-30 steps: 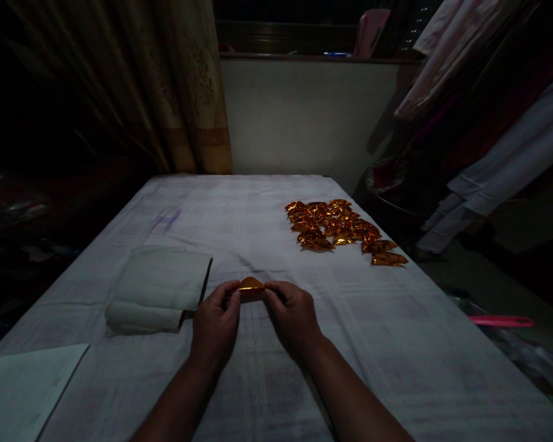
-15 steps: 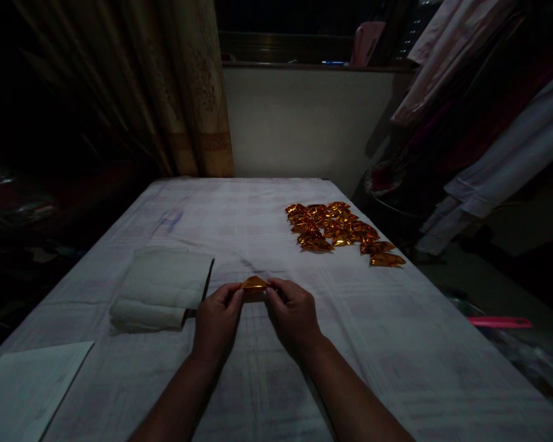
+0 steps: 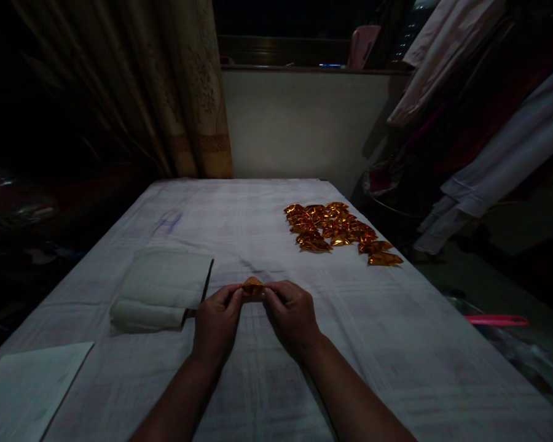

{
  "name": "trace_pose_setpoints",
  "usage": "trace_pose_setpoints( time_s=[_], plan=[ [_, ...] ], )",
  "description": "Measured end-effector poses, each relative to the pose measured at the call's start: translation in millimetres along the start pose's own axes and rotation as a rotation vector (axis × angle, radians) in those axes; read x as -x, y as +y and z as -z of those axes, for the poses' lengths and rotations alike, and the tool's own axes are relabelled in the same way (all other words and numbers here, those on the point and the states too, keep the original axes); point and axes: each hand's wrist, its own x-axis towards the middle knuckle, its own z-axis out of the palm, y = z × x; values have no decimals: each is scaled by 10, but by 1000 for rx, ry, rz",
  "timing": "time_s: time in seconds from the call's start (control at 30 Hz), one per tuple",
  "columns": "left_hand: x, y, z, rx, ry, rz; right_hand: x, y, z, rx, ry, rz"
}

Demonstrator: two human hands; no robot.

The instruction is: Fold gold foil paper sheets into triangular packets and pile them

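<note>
head view: both hands (image 3: 253,319) on gold foil piece (image 3: 252,287)

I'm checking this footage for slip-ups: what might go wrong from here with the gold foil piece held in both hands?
The gold foil piece is small and pinched only at its ends by the left hand and right hand, so it may crumple or tear. The room is dim, so creases may be hard to judge.

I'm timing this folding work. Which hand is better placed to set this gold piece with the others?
Probably the right hand: it pinches the gold foil piece together with the left hand, and the foil pile lies on its side.
</note>
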Motion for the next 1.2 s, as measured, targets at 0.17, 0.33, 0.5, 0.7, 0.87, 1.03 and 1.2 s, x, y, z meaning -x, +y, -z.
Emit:
trace_pose_setpoints(
  time_s=[0.17,0.33,0.5,0.7,0.87,1.03,1.2],
  plan=[
    [16,12,3,-49,-23,-15,2,9,2,4,0,37],
    [15,-20,-4,-91,-16,-45,1,20,-5,41,-2,70],
    [16,-50,-10,-125,-10,-61,1,-5,4,26,-13,87],
    [29,-15,-3,-96,-43,-93,-2,3,3,6,-4,58],
    [20,-6,6,-94,-36,-76,-4,-13,20,23,-19,48],
    [27,2,3,-91,-37,-69,-9,-9,71,131,-33,65],
    [19,22,-2,-58,-74,-81,-69,103,127,235,20,93]
  ],
)
